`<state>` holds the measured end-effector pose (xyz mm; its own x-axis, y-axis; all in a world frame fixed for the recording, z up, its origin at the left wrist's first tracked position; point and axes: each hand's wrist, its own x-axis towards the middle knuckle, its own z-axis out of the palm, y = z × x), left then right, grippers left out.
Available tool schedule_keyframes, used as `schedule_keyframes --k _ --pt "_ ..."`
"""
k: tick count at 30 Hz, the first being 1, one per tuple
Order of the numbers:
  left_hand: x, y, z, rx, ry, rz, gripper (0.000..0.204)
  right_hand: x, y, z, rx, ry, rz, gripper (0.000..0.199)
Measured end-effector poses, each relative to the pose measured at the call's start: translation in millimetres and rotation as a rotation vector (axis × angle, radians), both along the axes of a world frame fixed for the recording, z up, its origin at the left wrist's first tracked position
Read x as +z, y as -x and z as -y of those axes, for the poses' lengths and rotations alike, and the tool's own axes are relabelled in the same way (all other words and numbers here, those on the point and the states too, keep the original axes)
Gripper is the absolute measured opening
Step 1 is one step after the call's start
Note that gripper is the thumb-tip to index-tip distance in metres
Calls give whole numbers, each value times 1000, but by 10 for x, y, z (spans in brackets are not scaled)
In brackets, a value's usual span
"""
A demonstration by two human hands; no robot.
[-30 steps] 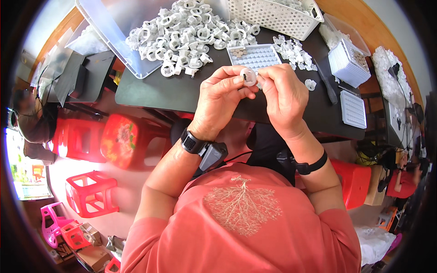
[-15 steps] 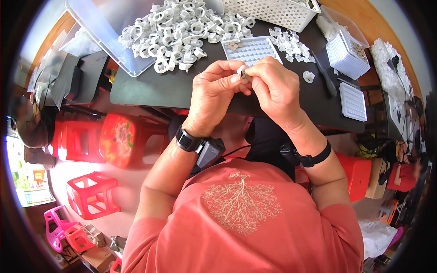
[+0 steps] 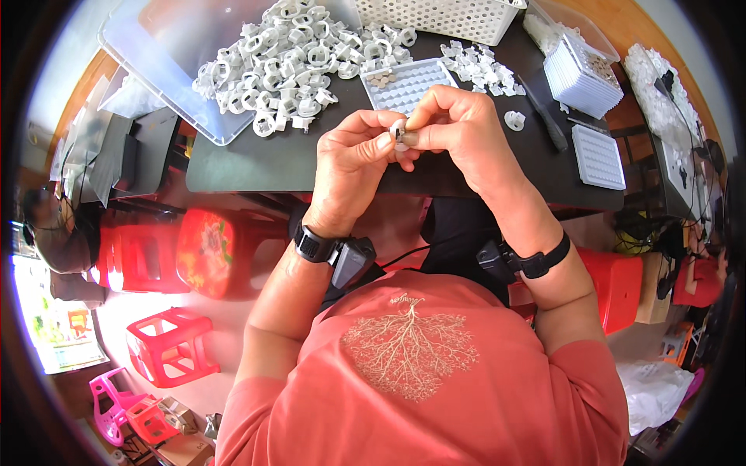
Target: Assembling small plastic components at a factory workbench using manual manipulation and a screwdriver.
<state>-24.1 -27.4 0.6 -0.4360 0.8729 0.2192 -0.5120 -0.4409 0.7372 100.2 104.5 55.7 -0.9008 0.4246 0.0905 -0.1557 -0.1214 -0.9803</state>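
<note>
Above the table's near edge, my left hand (image 3: 347, 155) pinches a small white plastic part (image 3: 399, 135) with a dark slot in it. My right hand (image 3: 465, 128) has thumb and forefinger closed at the right side of this same part; whether a smaller piece is between those fingertips cannot be made out. Just beyond the hands is a pale blue tray (image 3: 423, 75) with rows of small hollows, and several brown discs (image 3: 381, 79) lie at its left end. One loose white part (image 3: 514, 120) rests right of my right hand.
A heap of white ring-shaped parts (image 3: 291, 58) spills from a clear bin (image 3: 155, 66). Small white pieces (image 3: 482, 68) lie beside a perforated basket (image 3: 443, 19). Rightward are a dark knife-like tool (image 3: 544, 116), stacked trays (image 3: 579, 78) and a single tray (image 3: 598, 158). Red stools (image 3: 171, 346) stand left.
Both hands, still together on the white plastic part, sit slightly lower and more to the left in view. My right hand's fingers have turned, and the part's dark slot shows more plainly.
</note>
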Motion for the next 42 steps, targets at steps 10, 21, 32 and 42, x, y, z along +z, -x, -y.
schedule_keyframes --k 10,21,32,42 --pt "-7 34 -25 -57 -23 56 19 52 10 17 -18 38 57 13" --pt "-84 50 -12 -21 -25 148 30 175 240 -317 -103 -351 234 4" --pt "-84 53 3 -39 -59 188 29 -139 894 -745 -243 -1204 418 13" --pt "-64 42 0 -41 -57 174 29 -215 922 -768 -215 -1330 322 12"
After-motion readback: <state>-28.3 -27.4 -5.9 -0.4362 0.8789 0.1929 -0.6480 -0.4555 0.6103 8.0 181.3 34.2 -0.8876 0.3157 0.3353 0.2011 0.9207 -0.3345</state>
